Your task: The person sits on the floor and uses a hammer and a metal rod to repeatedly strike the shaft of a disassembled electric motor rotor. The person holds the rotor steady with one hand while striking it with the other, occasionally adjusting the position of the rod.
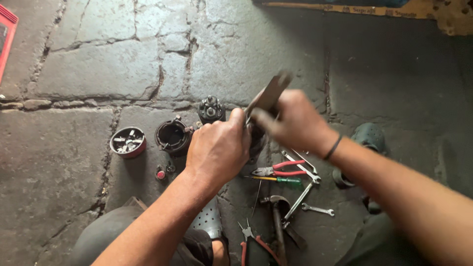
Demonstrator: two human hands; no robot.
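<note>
My left hand [218,147] is closed around a dark cylindrical metal part [256,139], mostly hidden behind it. My right hand [294,119] grips a flat grey metal tool [270,93], blurred, tilted up to the right, with its lower end at the part. A black band circles the right wrist. Both hands are over the stone floor, above the scattered tools.
A black round housing [172,136], a black cylinder with terminals [211,109] and a red-rimmed cap with small parts [127,142] lie on the cracked stone floor [93,69]. Red-handled pliers [278,170], a green screwdriver [283,180], spanners [301,194], a hammer [278,219] and another pair of pliers [252,244] lie near my knees.
</note>
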